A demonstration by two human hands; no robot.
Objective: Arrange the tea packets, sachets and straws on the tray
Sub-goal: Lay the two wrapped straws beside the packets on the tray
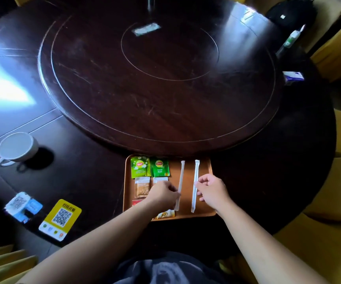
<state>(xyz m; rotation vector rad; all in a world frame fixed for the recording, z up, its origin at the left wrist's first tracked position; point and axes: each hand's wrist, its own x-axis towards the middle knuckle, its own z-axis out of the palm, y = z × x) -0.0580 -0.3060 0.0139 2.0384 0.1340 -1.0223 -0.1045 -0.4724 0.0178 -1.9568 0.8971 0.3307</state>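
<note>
An orange-brown tray (pixel 204 171) lies at the table's near edge. Two green tea packets (pixel 141 167) (pixel 159 166) sit side by side at its far left. Below them lie a brown sugar sachet (pixel 142 187) and a white sachet (pixel 160 179) partly under my left hand. A red packet (pixel 137 202) and a yellow packet (pixel 165 214) peek out beneath my left forearm. Two wrapped white straws lie lengthwise on the right half. My left hand (pixel 162 194) pinches the left straw (pixel 181 175). My right hand (pixel 212 189) pinches the right straw (pixel 195 187).
A raised round turntable (pixel 157 68) fills the dark table beyond the tray. A white cup (pixel 17 147) stands at the left. A yellow QR card (pixel 61 219) and a blue-white QR stand (pixel 23 204) lie near left. A small box (pixel 293 75) and bottle (pixel 290 39) are far right.
</note>
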